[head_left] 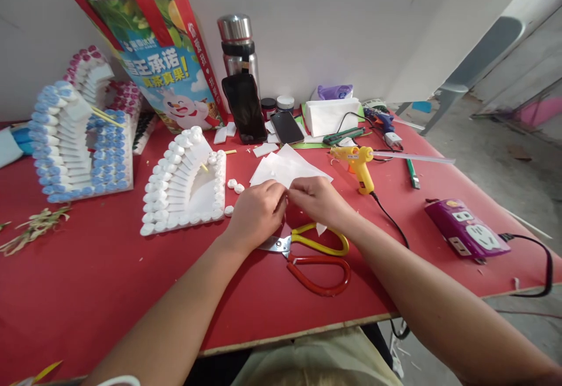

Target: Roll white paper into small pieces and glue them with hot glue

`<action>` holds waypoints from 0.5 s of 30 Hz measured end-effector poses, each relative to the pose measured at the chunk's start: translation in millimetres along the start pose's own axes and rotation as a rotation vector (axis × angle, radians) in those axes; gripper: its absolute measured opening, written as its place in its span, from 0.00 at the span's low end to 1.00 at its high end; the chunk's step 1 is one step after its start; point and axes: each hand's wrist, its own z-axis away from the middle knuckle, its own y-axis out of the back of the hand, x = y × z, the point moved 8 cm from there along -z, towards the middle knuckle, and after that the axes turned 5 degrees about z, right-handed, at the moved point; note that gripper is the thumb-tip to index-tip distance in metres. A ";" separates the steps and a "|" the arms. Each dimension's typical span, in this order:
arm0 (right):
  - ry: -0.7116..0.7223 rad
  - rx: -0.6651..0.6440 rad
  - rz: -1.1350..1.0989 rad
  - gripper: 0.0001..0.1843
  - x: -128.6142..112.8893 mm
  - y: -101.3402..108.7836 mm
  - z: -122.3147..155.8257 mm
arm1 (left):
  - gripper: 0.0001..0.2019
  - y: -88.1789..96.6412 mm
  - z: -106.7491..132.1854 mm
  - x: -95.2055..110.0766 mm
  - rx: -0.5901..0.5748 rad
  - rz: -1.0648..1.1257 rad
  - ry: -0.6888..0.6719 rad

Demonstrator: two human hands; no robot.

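My left hand and my right hand meet over the red table, fingers curled and pinched close together. What they hold, if anything, is hidden by the fingers. Just behind them lie white paper sheets. Scissors with one yellow and one red handle lie right below my hands, blades partly under the left one. To the left stands a white craft model with a stair-like curve, edged with white rosettes. A few loose white rosettes sit between it and my left hand.
A yellow glue gun with a trailing cord stands right of the paper. Farther right is a purple power strip. Behind are a phone, a steel flask and a printed bag. A blue-edged model stands left.
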 end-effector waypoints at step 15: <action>0.192 0.118 0.172 0.15 -20.9 6.2 7.5 | 0.16 -27.9 15.1 -44.1 -0.107 1.176 0.777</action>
